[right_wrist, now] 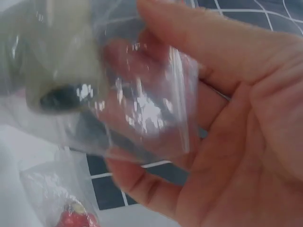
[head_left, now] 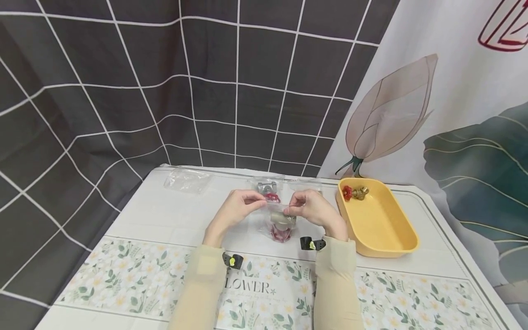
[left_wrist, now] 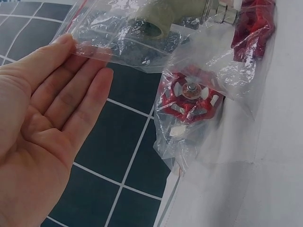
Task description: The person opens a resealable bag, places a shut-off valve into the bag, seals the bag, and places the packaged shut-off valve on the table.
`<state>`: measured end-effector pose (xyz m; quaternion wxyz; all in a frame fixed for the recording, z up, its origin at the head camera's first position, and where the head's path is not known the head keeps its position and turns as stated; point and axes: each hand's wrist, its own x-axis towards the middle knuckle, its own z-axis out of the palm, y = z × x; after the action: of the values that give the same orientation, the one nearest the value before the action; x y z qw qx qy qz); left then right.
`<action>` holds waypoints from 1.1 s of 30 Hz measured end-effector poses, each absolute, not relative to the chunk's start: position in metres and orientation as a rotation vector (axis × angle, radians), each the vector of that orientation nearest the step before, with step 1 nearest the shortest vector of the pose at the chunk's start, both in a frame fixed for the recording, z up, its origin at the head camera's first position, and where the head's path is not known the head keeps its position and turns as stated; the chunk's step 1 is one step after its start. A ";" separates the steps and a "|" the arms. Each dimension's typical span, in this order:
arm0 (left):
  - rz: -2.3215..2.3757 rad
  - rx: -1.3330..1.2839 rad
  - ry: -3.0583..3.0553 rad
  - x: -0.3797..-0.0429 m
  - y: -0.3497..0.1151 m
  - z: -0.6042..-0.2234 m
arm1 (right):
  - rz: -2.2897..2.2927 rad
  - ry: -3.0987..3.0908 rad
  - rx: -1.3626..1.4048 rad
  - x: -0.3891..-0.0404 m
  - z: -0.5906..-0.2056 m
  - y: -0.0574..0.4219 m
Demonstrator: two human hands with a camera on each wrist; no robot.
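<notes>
A clear zip bag hangs upright between my two hands, with a valve inside it. The valve has a dull greenish-brass body and a red handwheel at the bottom. My left hand pinches one upper corner of the bag between thumb and forefinger. At the opposite upper corner, my right hand holds the bag by thumb and fingers, partly behind the film in the right wrist view. Just behind lies a second bagged valve, grey with a red handwheel.
A yellow tray stands to the right, holding an unwrapped brass valve with a red handwheel. At the back left of the table lies a flat clear bag. More clear plastic lies behind my right hand. A gridded curtain hangs behind the table.
</notes>
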<state>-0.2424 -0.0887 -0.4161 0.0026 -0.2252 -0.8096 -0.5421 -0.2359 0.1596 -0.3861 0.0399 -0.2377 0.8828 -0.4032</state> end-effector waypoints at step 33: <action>-1.694 -0.727 -2.526 -0.244 -0.091 -0.416 | -1.203 2.746 -0.654 -0.237 -0.390 0.172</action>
<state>-0.2435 -0.0910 -0.4163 0.0072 -0.2323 -0.8077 -0.5418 -0.2366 0.1722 -0.3896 0.0363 -0.2131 0.8943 -0.3918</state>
